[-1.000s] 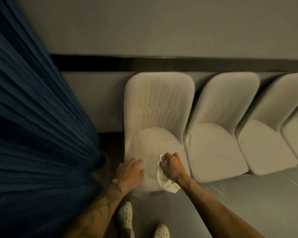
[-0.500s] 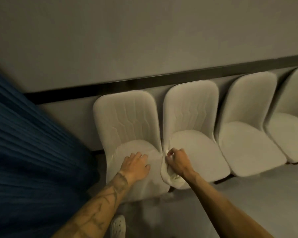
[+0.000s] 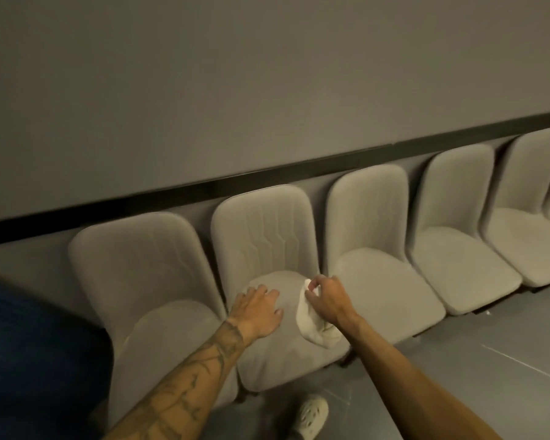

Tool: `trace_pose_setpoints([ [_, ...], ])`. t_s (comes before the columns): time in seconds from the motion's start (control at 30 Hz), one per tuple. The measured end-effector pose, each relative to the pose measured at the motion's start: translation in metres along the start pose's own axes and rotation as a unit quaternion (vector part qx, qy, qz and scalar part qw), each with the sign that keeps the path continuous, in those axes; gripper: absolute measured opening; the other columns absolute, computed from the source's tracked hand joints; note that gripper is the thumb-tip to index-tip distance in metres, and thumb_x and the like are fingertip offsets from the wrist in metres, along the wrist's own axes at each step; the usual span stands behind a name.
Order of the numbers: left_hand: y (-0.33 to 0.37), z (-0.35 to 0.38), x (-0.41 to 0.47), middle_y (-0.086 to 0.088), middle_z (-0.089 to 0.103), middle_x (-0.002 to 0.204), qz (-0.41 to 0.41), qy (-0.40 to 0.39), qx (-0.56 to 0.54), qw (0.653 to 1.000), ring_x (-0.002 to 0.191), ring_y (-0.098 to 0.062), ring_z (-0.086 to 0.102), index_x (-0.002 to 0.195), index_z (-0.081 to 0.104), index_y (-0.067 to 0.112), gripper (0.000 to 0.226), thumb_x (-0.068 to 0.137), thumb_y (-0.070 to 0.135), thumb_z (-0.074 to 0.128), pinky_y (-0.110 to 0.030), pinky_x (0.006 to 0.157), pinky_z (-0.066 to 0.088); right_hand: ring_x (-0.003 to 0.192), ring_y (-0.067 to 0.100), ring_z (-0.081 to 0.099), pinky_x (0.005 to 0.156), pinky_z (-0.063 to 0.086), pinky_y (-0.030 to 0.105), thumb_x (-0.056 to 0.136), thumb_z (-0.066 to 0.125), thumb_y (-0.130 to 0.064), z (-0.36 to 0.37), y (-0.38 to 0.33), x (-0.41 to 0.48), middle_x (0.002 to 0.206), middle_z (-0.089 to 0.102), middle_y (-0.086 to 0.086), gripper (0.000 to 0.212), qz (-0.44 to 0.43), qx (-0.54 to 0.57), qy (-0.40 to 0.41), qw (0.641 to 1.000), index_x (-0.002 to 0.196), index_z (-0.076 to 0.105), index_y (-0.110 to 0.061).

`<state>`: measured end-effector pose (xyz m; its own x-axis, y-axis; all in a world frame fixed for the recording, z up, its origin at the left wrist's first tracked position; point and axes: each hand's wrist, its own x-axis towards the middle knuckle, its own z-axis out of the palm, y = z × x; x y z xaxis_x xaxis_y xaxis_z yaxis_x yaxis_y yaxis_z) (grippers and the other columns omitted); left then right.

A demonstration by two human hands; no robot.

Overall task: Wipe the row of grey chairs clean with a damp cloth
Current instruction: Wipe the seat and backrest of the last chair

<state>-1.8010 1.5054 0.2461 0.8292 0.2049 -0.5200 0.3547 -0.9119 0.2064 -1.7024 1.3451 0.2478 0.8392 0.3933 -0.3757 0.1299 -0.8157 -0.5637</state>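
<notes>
Cloth (image 3: 311, 322), white and crumpled, pinched by right hand (image 3: 329, 301).

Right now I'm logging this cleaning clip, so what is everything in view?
chairs: five full, a sixth cut off at the right edge; grey; in a row against the wall
cloth: one, white, on the second chair's seat
curtain: one, dark blue, left edge
rail: one, black, along the wall behind the chairs
wall: grey, behind
floor: grey, in front of the chairs
shoe: one, pale, on the floor
left hand: flat on the second chair's seat
right hand: fingers holding the cloth
</notes>
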Motion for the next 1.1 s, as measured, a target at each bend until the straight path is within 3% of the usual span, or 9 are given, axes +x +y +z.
trace_pose_setpoints([
  [0.2,0.092,-0.033,0.089,-0.009,0.033,0.165,0.035,-0.014,-0.002,0.999,0.149,-0.031,0.034,0.160,0.033,0.021,0.059,0.107,0.047,0.039,-0.044,0.121,0.029,0.105,0.031,0.062,0.098,0.047,0.035,0.096,0.063,-0.031,-0.086,0.061,0.067,0.121,0.051,0.010,0.022,0.037,-0.009,0.019,0.999,0.114,0.066,-0.019],
  [0.43,0.212,-0.079,0.167,-0.009,0.042,0.156,0.062,-0.004,0.015,0.998,0.142,-0.032,0.041,0.157,0.037,0.020,0.056,0.107,0.047,0.040,-0.043,0.117,0.033,0.103,0.030,0.062,0.090,0.042,0.026,0.095,0.064,-0.029,-0.193,0.138,0.123,0.123,0.054,0.012,0.020,0.057,0.005,0.033,0.998,0.111,0.066,-0.017],
  [0.6,0.310,-0.091,0.226,-0.008,0.040,0.159,0.066,-0.007,0.017,0.998,0.144,-0.031,0.038,0.158,0.036,0.022,0.058,0.107,0.050,0.039,-0.044,0.120,0.029,0.112,0.031,0.059,0.098,0.043,0.029,0.095,0.063,-0.028,-0.272,0.211,0.161,0.122,0.057,0.015,0.022,0.055,0.012,0.042,0.998,0.113,0.067,-0.015],
  [0.83,0.479,-0.092,0.295,-0.008,0.024,0.170,0.033,-0.001,-0.001,0.999,0.155,-0.031,0.024,0.164,0.025,0.023,0.064,0.108,0.049,0.040,-0.043,0.127,0.019,0.107,0.031,0.061,0.096,0.044,0.029,0.097,0.062,-0.030,-0.393,0.345,0.209,0.125,0.051,0.011,0.024,0.041,0.010,0.038,0.998,0.116,0.065,-0.016],
  [1.1,0.669,-0.103,0.361,-0.007,0.046,0.151,0.053,0.011,0.004,0.999,0.137,-0.031,0.043,0.151,0.044,0.023,0.052,0.105,0.049,0.043,-0.043,0.116,0.034,0.108,0.028,0.062,0.094,0.042,0.025,0.096,0.063,-0.029,-0.537,0.473,0.249,0.128,0.052,0.011,0.023,0.043,0.013,0.044,0.998,0.115,0.066,-0.018],
])
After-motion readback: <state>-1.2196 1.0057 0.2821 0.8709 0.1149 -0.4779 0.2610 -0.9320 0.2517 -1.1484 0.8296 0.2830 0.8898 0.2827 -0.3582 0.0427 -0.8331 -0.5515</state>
